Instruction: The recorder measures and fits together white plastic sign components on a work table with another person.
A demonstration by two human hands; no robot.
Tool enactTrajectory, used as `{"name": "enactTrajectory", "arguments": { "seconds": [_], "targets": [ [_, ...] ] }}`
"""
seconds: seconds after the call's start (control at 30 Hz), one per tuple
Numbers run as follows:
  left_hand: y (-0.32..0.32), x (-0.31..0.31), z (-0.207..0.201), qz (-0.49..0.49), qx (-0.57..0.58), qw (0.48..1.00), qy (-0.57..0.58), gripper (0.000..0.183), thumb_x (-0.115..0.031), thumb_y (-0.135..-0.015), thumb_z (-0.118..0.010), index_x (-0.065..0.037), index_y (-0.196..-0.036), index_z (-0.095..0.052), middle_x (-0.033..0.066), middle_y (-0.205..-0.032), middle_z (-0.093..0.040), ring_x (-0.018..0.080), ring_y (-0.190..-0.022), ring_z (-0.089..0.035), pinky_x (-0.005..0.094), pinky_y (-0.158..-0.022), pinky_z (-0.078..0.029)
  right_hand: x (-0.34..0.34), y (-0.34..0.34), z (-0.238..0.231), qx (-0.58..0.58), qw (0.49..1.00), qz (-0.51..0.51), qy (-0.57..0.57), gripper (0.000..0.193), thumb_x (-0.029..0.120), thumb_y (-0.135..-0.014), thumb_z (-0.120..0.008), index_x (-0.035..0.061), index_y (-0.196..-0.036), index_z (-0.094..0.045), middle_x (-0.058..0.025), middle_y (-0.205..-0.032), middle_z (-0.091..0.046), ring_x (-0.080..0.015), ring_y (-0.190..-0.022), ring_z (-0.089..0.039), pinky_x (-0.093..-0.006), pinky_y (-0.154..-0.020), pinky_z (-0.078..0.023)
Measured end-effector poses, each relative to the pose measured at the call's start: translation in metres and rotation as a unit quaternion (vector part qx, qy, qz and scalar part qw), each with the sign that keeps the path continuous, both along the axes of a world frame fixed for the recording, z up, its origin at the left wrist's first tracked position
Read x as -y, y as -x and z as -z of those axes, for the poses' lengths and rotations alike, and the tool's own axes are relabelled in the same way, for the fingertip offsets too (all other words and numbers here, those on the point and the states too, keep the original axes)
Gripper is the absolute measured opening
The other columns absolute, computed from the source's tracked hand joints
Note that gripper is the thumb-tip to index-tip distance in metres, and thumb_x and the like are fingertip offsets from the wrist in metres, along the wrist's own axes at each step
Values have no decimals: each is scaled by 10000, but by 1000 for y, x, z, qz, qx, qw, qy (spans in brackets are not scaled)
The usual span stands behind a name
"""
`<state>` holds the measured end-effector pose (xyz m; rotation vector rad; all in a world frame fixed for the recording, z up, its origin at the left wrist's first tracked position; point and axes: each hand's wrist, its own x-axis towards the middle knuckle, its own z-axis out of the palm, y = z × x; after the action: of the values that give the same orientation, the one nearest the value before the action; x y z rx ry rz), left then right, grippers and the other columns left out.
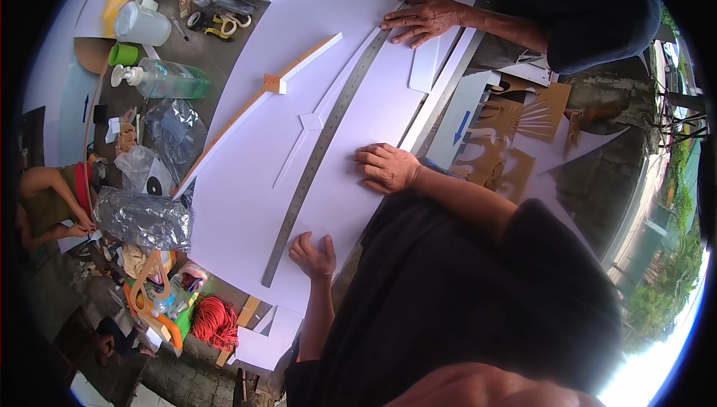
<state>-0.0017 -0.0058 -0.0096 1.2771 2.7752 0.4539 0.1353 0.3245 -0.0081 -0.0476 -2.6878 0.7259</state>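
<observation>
With left hand (314, 258) loosely spread and right hand (390, 168) splayed on the white sheet (239, 235), could skew the steel ruler (321, 147) just beside left fingertips; likely from pressure at only 1 end, under a co-worker's hand (427, 19).

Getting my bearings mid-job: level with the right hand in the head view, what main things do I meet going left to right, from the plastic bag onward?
clear plastic bag → orange-edged strip → thin white strip → steel ruler → right hand → brown cut-outs
</observation>
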Motion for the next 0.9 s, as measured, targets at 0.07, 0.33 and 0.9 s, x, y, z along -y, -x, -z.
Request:
{"name": "enactTrajectory", "arguments": {
  "seconds": [0.07, 0.33, 0.9],
  "targets": [
    [1, 0, 0, 3, 1, 1000, -3, 534, -497, -904, -636, -59, -1194, -543, 173, -1127, -527, 383, -1027, -484, 509, -893, -384, 0, 0, 0, -2, 1000, -1, 0, 257, 264, -856, -700, 87, -1018, -609, -106, -1240, -585, -286, -1180, -555, -395, -1008, -453],
    [1, 0, 0, 7, -3, 1000, -4, 528, -490, -902, -640, -57, -1188, -543, 174, -1136, -529, 383, -1028, -487, 508, -889, -386, 0, 0, 0, -9, 1000, 2, -1, 261, 260, -853, -700, 84, -1025, -612, -111, -1237, -586, -289, -1172, -561, -392, -1004, -457],
    [0, -1, -1, 7, 0, 1000, -8, 521, -497, -908, -632, -64, -1185, -543, 170, -1117, -528, 383, -1007, -491, 513, -871, -391, 0, -1, 0, -7, 1000, 3, -10, 251, 261, -863, -690, 81, -1021, -616, -115, -1240, -588, -287, -1154, -561, -383, -994, -454]
  ]
}}
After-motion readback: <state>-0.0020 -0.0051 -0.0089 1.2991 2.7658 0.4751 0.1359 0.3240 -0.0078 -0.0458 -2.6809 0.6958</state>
